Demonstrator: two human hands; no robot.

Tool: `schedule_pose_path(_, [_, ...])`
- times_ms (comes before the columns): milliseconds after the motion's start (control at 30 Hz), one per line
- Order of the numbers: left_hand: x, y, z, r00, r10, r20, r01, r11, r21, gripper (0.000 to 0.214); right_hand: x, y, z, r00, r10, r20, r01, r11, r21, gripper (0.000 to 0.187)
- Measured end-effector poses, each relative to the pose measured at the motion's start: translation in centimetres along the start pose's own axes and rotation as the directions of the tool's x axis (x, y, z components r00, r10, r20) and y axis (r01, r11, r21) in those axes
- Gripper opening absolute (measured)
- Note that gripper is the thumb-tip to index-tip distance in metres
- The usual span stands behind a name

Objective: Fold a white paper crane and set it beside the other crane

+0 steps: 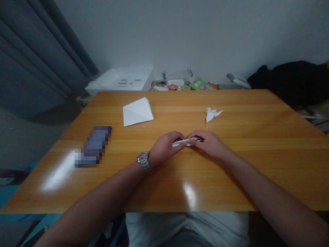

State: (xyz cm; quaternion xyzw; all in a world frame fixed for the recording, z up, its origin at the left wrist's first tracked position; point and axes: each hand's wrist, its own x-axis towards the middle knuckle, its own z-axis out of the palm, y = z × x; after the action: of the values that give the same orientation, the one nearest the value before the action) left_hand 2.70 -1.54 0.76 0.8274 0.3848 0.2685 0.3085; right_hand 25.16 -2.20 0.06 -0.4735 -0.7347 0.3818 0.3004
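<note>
Between both hands is a narrow piece of folded white paper [180,142], held a little above or on the wooden table; which of the two I cannot tell. My left hand [166,145], with a metal watch [144,161] on its wrist, pinches the paper's left part. My right hand [205,141] grips the right part, thumb in front and fingers behind. The fingertips of the two hands nearly meet at the middle. Beyond my right hand stands a folded white paper crane [212,114], with small white scraps in front of it.
A stack of white paper sheets [137,112] lies at the back left of the wooden table [164,185]. Nearer on the left is a pixelated phone-like object [94,145]. Behind the table are a white plastic tray [123,79], a green packet [202,84] and black cloth [290,80].
</note>
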Motion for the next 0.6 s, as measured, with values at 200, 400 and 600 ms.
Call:
schedule_pose_path(200, [0.11,0.11,-0.23,1.0,0.021,-0.012,-0.021,1.0,0.016,0.013,-0.11,0.03,0.07,1.0,0.013,0.015,-0.012,0.999,-0.043,0.02])
schedule_pose_path(400, [0.24,-0.05,-0.01,0.996,-0.072,-0.058,0.078,0.992,0.098,0.008,0.34,0.41,0.5,0.958,-0.264,-0.109,0.222,0.928,-0.3,0.02])
schedule_pose_path(600, [0.42,-0.56,-0.02,0.991,-0.102,-0.092,0.119,0.971,0.205,0.012,0.35,0.23,0.84,0.921,-0.381,-0.082,0.312,0.847,-0.431,0.017])
